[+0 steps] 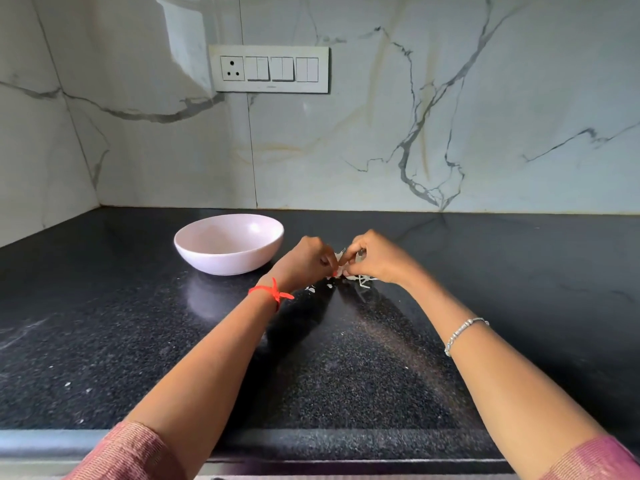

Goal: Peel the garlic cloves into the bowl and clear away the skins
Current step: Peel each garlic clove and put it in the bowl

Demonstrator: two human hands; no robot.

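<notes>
There, beside the bowl (225,262), left hand (305,263) and right hand (378,257) tight on, seemingly, garlic clove (341,261).

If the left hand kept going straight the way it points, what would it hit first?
The left hand would likely meet the garlic pinched between both hands, then the right hand.

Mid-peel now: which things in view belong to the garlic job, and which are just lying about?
In the job: left hand, right hand, the garlic clove both pinch (mostly hidden), loose skins on the counter, pink bowl.
Just there: switch panel, red wrist thread, silver bracelet.
</notes>
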